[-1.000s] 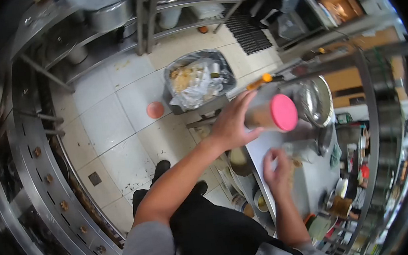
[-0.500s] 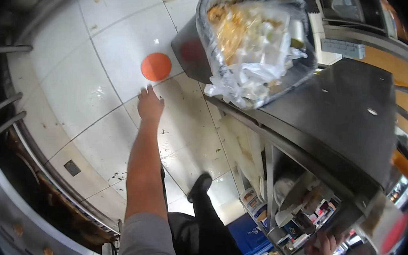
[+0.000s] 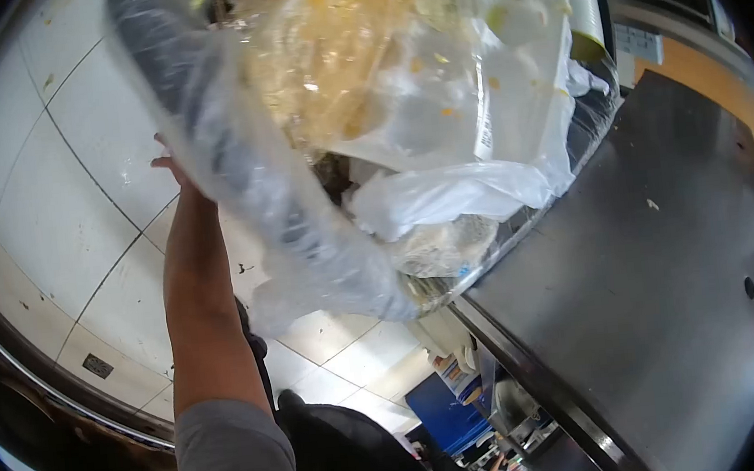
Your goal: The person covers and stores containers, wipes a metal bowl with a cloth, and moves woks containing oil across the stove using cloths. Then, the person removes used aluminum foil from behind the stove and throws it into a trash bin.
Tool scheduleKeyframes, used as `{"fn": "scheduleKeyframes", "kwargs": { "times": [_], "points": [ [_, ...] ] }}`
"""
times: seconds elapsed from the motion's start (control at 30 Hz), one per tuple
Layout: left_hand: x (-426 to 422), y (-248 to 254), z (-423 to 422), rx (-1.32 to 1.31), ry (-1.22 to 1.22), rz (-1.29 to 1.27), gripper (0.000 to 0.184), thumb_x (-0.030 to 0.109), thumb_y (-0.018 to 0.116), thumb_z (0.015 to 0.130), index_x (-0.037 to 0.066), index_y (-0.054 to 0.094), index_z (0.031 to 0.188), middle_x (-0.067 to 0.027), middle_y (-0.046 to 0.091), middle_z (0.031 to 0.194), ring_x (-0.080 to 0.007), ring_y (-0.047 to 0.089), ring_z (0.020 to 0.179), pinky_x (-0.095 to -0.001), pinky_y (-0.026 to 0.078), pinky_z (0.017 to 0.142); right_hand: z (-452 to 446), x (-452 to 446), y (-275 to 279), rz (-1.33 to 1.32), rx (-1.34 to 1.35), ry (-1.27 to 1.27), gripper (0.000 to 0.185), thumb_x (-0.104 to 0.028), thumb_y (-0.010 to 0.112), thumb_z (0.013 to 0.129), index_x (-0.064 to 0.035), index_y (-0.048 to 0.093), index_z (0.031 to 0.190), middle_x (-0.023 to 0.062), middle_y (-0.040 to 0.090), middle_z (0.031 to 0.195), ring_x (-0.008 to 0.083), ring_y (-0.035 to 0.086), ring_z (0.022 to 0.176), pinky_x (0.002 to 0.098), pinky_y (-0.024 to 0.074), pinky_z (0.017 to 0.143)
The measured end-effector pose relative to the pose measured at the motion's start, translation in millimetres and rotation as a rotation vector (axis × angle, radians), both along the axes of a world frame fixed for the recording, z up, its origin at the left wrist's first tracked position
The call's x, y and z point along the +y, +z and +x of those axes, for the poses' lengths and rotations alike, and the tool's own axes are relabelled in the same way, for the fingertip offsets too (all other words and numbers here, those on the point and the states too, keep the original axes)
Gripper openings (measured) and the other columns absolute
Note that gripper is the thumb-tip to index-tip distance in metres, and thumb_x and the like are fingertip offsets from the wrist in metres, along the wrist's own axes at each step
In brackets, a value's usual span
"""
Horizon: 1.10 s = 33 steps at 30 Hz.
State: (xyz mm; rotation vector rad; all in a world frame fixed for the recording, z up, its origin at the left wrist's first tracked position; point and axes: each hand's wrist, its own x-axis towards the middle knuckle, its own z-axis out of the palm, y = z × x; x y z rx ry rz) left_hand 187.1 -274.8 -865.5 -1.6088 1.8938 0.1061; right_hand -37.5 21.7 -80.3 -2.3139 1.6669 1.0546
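My left hand point(image 3: 174, 167) reaches out low over the tiled floor, beside the near-left side of a trash bin. The bin's clear plastic liner point(image 3: 248, 171) hides part of the hand. The fingers that show are apart, and I see nothing held in them. Heaped in the bin are a yellow-stained plastic bag point(image 3: 333, 58), a clear plastic container point(image 3: 447, 111), a crumpled white bag point(image 3: 455, 193) and a tin can point(image 3: 586, 20). My right hand is out of the frame.
To the right of the bin is a steel worktop point(image 3: 619, 303), with shelving below its edge. A blue box point(image 3: 444, 411) stands on the floor tiles point(image 3: 78, 237) beneath. Metal kitchen equipment with a rail point(image 3: 65, 393) runs along the left.
The view has moved closer to the bin, which fills much more of the frame. The orange disc on the floor is no longer visible. My right hand has left the view.
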Motion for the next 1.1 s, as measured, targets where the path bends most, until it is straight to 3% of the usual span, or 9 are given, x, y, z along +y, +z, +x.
{"fn": "scheduleKeyframes", "kwargs": {
  "times": [0.03, 0.1, 0.2, 0.6, 0.7, 0.87, 0.93, 1.0, 1.1],
  "points": [
    [-1, 10, -6, 0.0, -0.017, 0.0, 0.075, 0.048, 0.057, 0.089, 0.017, 0.027, 0.151, -0.0131, 0.02, 0.157, -0.0472, 0.025, 0.138, -0.0694, 0.039, 0.094, 0, -1, 0, -0.003, -0.007, -0.01, 0.029, -0.015, 0.061, 0.078, -0.01, 0.058, 0.106, 0.0067, 0.058, 0.079, 0.0256, 0.055, 0.072, 0.042, 0.0457, 0.069],
    [-10, 42, -16, -0.066, -0.054, 0.313, 0.104, 0.071, 0.047, 0.087, 0.001, 0.005, 0.153, -0.0215, -0.006, 0.159, -0.0538, 0.01, 0.141, -0.0676, 0.031, 0.104, -3, -2, -2, -0.008, -0.017, -0.027, 0.029, -0.015, 0.061, 0.077, -0.01, 0.059, 0.105, 0.0066, 0.058, 0.078, 0.0255, 0.055, 0.072, 0.0423, 0.0452, 0.07],
    [14, -6, -15, -0.008, 0.005, 0.232, 0.102, 0.07, 0.047, 0.086, 0.002, 0.012, 0.153, -0.0235, -0.006, 0.159, -0.0505, 0.006, 0.143, -0.069, 0.027, 0.104, -3, -2, -3, -0.014, -0.02, -0.034, 0.029, -0.015, 0.061, 0.075, -0.0098, 0.059, 0.103, 0.0064, 0.058, 0.078, 0.0253, 0.054, 0.071, 0.0427, 0.0445, 0.071],
    [88, 65, 16, 0.252, 0.003, 0.02, 0.052, 0.026, 0.059, 0.088, 0.019, 0.042, 0.137, -0.016, 0.039, 0.14, -0.0374, 0.036, 0.131, -0.0594, 0.042, 0.09, 15, 22, 3, -0.06, -0.015, -0.061, 0.027, -0.015, 0.061, 0.069, -0.0093, 0.061, 0.096, 0.0057, 0.057, 0.076, 0.0248, 0.052, 0.071, 0.0447, 0.0417, 0.077],
    [93, 16, 28, 0.563, -0.03, -0.113, 0.057, 0.029, 0.062, 0.087, 0.02, 0.039, 0.138, -0.0113, 0.037, 0.142, -0.0335, 0.034, 0.135, -0.0622, 0.038, 0.097, 20, 23, 4, -0.034, -0.008, -0.07, 0.027, -0.015, 0.061, 0.067, -0.0092, 0.062, 0.094, 0.0055, 0.057, 0.076, 0.0246, 0.051, 0.071, 0.0451, 0.041, 0.079],
    [155, 44, 61, 0.113, -0.292, 0.163, 0.054, 0.027, 0.061, 0.087, 0.015, 0.04, 0.135, -0.0091, 0.038, 0.142, -0.0327, 0.031, 0.137, -0.0619, 0.037, 0.1, 24, 22, 8, -0.03, -0.018, -0.099, 0.026, -0.015, 0.061, 0.065, -0.009, 0.063, 0.09, 0.0052, 0.057, 0.075, 0.0244, 0.05, 0.071, 0.0459, 0.0398, 0.081],
    [192, 45, 91, 0.109, -0.169, 0.341, 0.055, 0.025, 0.059, 0.088, 0.015, 0.038, 0.137, -0.01, 0.038, 0.143, -0.0324, 0.03, 0.138, -0.0597, 0.037, 0.101, 24, 22, 8, -0.04, -0.027, -0.104, 0.026, -0.015, 0.061, 0.064, -0.0089, 0.063, 0.089, 0.0051, 0.057, 0.075, 0.0243, 0.05, 0.071, 0.0462, 0.0394, 0.082],
    [229, 30, 121, 0.194, -0.035, 0.175, 0.054, 0.021, 0.055, 0.089, 0.015, 0.036, 0.139, -0.0124, 0.038, 0.143, -0.0329, 0.033, 0.136, -0.0558, 0.041, 0.098, 25, 22, 10, -0.043, -0.042, -0.12, 0.026, -0.015, 0.061, 0.063, -0.0088, 0.063, 0.088, 0.0049, 0.057, 0.074, 0.0242, 0.049, 0.071, 0.0466, 0.0389, 0.083],
    [185, 60, 130, 0.294, 0.134, 0.368, 0.048, 0.018, 0.058, 0.088, 0.016, 0.042, 0.133, -0.0069, 0.043, 0.135, -0.033, 0.044, 0.124, -0.0512, 0.049, 0.092, 18, 21, 4, -0.049, -0.086, -0.146, 0.026, -0.015, 0.061, 0.061, -0.0087, 0.064, 0.086, 0.0048, 0.056, 0.074, 0.0241, 0.049, 0.07, 0.047, 0.0382, 0.084]
  ]
}}
